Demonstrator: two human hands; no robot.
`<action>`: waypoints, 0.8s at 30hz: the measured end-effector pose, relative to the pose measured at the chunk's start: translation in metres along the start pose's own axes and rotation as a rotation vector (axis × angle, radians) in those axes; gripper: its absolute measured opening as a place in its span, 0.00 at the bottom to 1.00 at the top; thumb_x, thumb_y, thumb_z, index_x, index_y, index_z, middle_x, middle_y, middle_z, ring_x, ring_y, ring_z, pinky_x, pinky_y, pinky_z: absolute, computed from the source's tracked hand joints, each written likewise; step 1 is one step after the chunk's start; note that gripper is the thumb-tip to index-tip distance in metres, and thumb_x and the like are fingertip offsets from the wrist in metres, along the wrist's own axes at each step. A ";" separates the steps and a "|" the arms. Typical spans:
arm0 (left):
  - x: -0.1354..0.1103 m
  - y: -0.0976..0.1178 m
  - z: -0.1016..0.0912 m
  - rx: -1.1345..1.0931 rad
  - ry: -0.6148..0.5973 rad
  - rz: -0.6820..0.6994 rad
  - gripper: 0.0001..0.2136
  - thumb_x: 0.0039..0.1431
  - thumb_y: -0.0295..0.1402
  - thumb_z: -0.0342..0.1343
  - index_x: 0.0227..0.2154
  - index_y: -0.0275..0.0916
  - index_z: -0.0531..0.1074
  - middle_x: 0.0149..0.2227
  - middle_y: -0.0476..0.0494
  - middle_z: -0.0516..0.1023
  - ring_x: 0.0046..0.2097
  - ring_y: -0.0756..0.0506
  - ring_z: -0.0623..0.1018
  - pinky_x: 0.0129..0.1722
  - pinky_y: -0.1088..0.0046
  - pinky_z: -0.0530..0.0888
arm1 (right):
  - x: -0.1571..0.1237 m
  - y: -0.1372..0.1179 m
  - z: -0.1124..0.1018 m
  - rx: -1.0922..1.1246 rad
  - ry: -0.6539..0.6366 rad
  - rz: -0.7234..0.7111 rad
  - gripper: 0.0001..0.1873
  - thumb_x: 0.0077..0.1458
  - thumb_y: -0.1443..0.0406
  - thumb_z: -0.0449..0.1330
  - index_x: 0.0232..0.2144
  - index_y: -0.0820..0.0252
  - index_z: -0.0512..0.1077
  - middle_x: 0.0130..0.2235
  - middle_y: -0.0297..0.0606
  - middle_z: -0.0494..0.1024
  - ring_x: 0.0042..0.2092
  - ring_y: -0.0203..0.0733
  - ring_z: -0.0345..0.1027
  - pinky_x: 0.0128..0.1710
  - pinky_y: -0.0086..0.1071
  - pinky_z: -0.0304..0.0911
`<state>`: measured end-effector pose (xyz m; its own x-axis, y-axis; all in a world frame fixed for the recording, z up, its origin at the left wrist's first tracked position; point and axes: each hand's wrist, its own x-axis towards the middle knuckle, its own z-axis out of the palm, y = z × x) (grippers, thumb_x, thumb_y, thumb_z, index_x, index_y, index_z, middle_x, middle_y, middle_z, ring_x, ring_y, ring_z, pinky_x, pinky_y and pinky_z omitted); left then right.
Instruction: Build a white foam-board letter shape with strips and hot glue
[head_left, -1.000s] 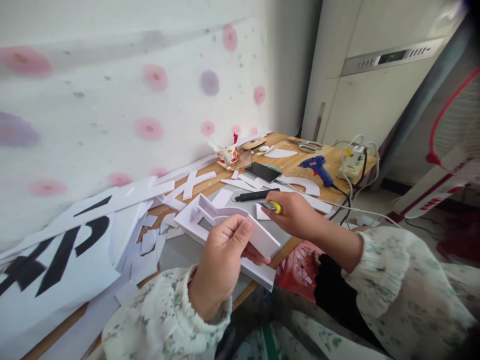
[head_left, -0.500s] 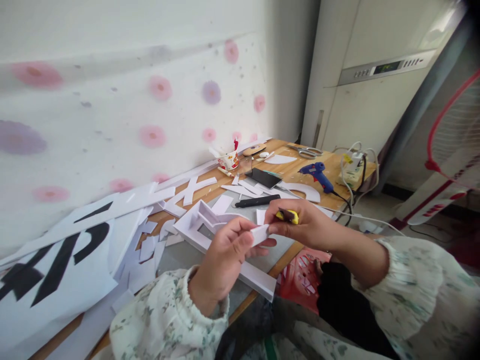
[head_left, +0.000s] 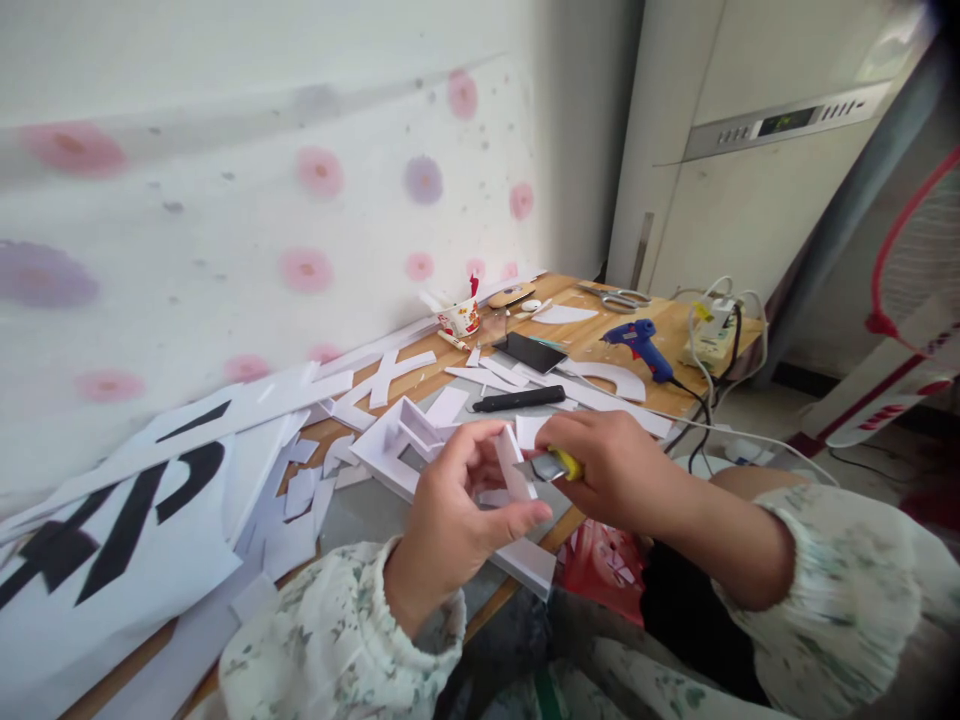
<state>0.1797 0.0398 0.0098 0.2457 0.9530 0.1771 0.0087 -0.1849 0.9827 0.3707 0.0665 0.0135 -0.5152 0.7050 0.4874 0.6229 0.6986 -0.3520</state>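
Lying on the table (head_left: pixel 667 322), a foam letter (head_left: pixel 390 445) sits leftmost; just right, the left hand (head_left: pixel 454 505) pinches a white strip (head_left: pixel 514 468) between thumb and fingers above the table's near edge, long axis near upright, top leaning left; the right hand (head_left: pixel 615 470) grips a knife (head_left: pixel 559 466), blade pointing left toward the strip.

Offcuts (head_left: pixel 296 495) clutter left; foam letter (head_left: pixel 390 447) centre; pen (head_left: pixel 517 400), glue gun (head_left: pixel 637 343) beyond
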 end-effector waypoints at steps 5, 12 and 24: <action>-0.003 0.009 0.005 0.040 0.056 -0.048 0.30 0.37 0.31 0.73 0.45 0.38 0.67 0.39 0.44 0.81 0.39 0.45 0.80 0.39 0.73 0.76 | 0.001 -0.006 -0.003 -0.149 0.027 -0.020 0.11 0.42 0.71 0.51 0.29 0.62 0.72 0.27 0.40 0.76 0.28 0.42 0.68 0.26 0.32 0.50; -0.007 0.014 0.007 0.057 0.055 -0.094 0.30 0.34 0.29 0.73 0.43 0.37 0.67 0.36 0.45 0.81 0.36 0.45 0.80 0.37 0.72 0.76 | 0.002 -0.004 -0.003 -0.165 0.043 -0.029 0.11 0.43 0.71 0.52 0.29 0.62 0.72 0.27 0.38 0.76 0.28 0.41 0.68 0.26 0.31 0.48; -0.008 0.016 0.005 0.053 0.011 -0.018 0.28 0.35 0.30 0.72 0.41 0.36 0.67 0.37 0.43 0.81 0.37 0.46 0.78 0.38 0.73 0.75 | -0.002 -0.005 -0.007 -0.155 0.111 -0.166 0.10 0.41 0.72 0.52 0.27 0.62 0.72 0.25 0.37 0.74 0.25 0.39 0.65 0.26 0.32 0.48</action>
<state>0.1824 0.0280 0.0238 0.2344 0.9589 0.1601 0.0644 -0.1797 0.9816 0.3730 0.0608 0.0203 -0.5554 0.5581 0.6165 0.6222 0.7707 -0.1371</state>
